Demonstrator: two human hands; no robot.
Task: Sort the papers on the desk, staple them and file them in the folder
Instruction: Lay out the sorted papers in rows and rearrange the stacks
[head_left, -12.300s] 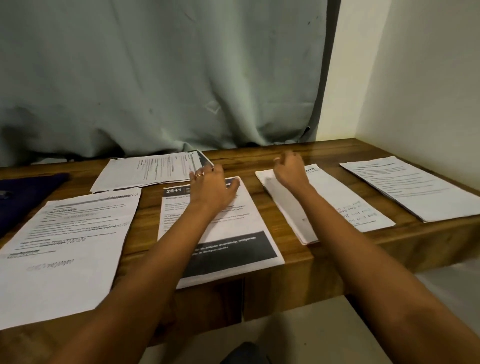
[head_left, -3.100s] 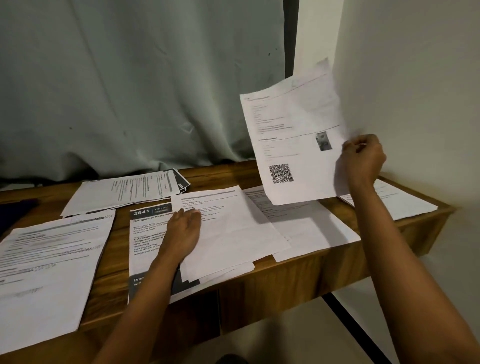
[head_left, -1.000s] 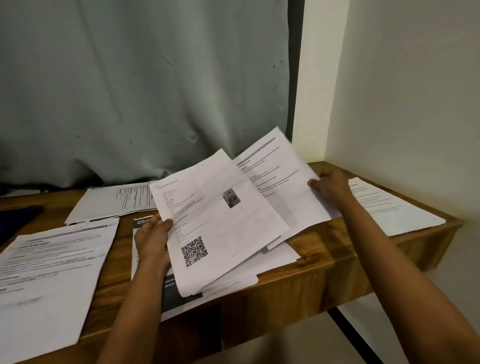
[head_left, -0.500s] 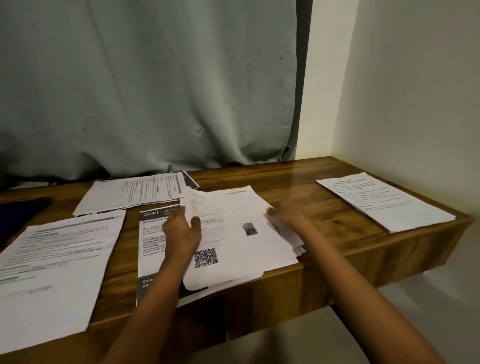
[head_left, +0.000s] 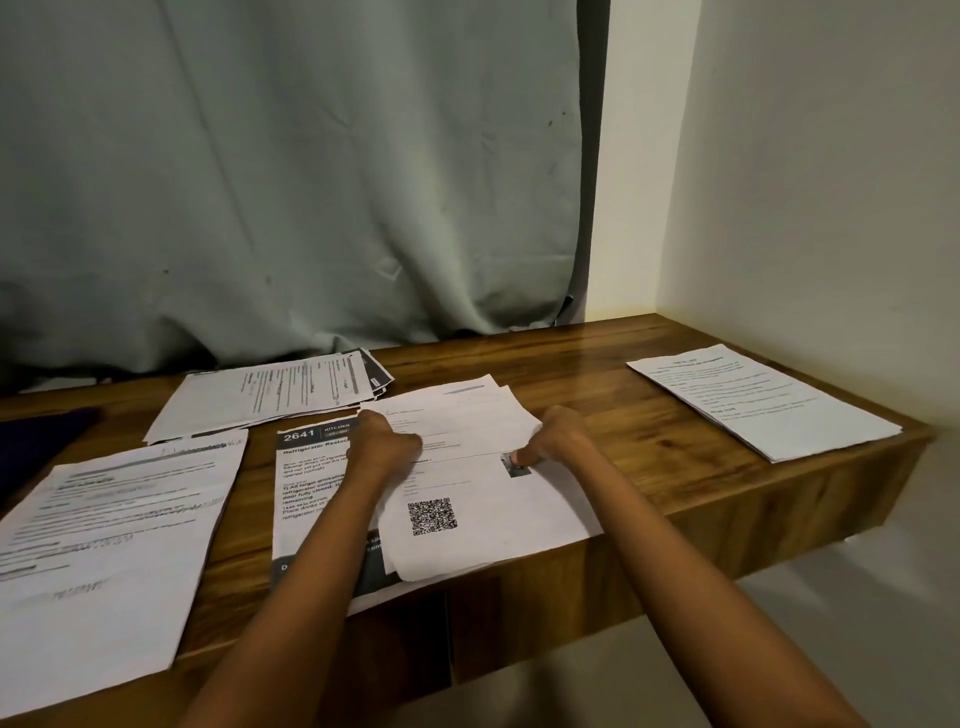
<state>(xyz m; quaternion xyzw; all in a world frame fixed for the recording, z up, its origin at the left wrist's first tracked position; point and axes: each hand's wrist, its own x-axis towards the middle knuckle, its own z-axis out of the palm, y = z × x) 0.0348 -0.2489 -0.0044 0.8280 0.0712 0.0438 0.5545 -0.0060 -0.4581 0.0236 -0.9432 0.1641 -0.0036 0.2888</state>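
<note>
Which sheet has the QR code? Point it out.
The top sheet of the middle pile, near the desk's front edge; no other sheet shows a code.

Print on left sheet smeared, page running off frame edge. Dark blue thing far left, cut off, can't identify. Forearm covering refrigerator sheet middle. Fingers of left hand and right hand tucked under, grip unreadable. Print on right sheet too small.

Tabletop layout. Centre front: QR-code sheet on top of loose sheets, overlapping the 2641 flyer to its left. Left front: printed stack; behind it, rear stack. Far right: separate stack. Far left edge: folder.
</note>
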